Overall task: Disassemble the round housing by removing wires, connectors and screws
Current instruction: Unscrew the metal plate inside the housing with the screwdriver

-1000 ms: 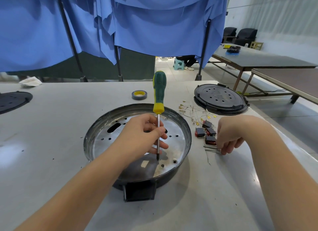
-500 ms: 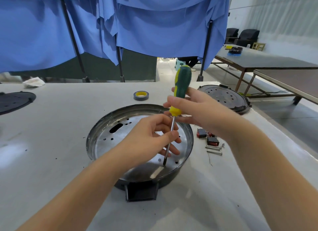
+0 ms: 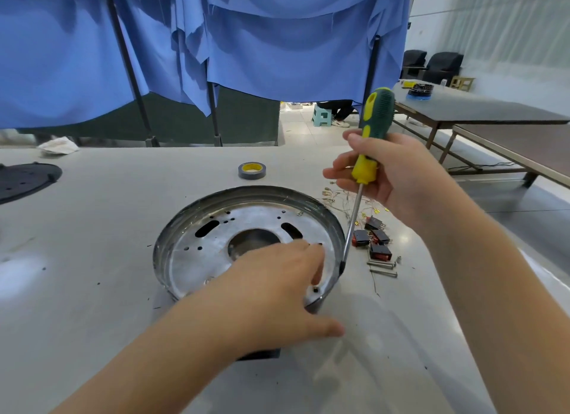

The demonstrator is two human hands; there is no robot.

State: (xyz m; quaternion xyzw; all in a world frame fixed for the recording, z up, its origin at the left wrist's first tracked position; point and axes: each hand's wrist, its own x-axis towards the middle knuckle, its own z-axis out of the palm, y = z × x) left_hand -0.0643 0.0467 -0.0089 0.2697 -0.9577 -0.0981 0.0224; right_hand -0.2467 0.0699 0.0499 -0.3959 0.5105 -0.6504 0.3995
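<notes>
The round housing (image 3: 197,253), a shallow metal dish with a dark rim and a perforated plate inside, sits in the middle of the table. My left hand (image 3: 277,293) lies over its near right rim, fingers on the plate inside and thumb spread outside on the table. My right hand (image 3: 391,179) grips the green and yellow screwdriver (image 3: 374,117) at its yellow collar. The shaft slants down, and its tip hangs just outside the housing's right rim. Loose screws (image 3: 382,264), red and black switches (image 3: 373,241) and thin wires (image 3: 342,197) lie right of the housing.
A roll of tape (image 3: 252,170) lies behind the housing. A black round lid (image 3: 21,179) and a white cloth (image 3: 58,145) are at the far left. Blue curtains (image 3: 277,43) hang behind the table. Other tables (image 3: 493,111) stand at the right.
My right hand left the parts pile, took the screwdriver handle and carried it right, out of the housing. My left hand let go of the shaft and dropped onto the plate.
</notes>
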